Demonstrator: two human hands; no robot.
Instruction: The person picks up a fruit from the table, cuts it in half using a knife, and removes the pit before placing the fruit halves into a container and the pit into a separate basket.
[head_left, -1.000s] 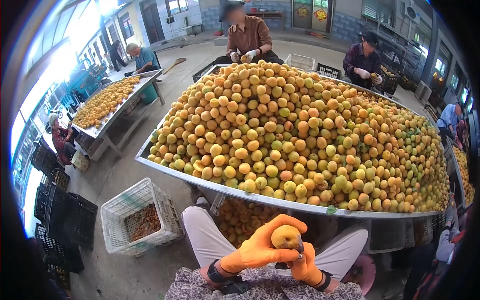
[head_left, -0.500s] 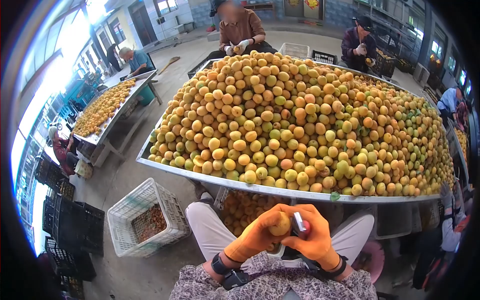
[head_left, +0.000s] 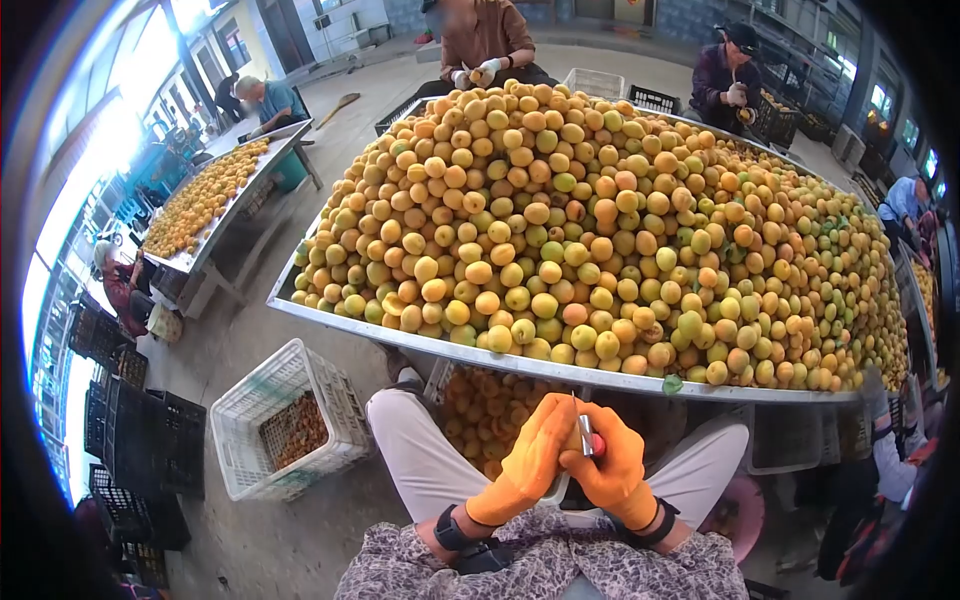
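Note:
Both my hands wear orange gloves and meet above my lap, in front of the table's near edge. My left hand (head_left: 532,450) is closed round a yellow-orange fruit, mostly hidden by the fingers. In my right hand (head_left: 612,462) is a small knife (head_left: 586,434) with a metal part and a red end, held against the fruit. Beyond my hands, a large heap of yellow-orange fruit (head_left: 560,230) fills the metal-edged table (head_left: 450,345). Below the edge, more fruit (head_left: 490,400) lies between my knees, partly behind my hands.
A white crate (head_left: 340,420) with brown scraps stands on the floor at the left. Black crates (head_left: 150,440) are stacked farther left. A pink basin (head_left: 745,510) sits by my right knee. Several people work around this table and another fruit table (head_left: 240,200).
My hands have risen slightly and drawn closer together. The fruit in my left hand, plainly visible before, is now mostly covered. The view has shifted a little.

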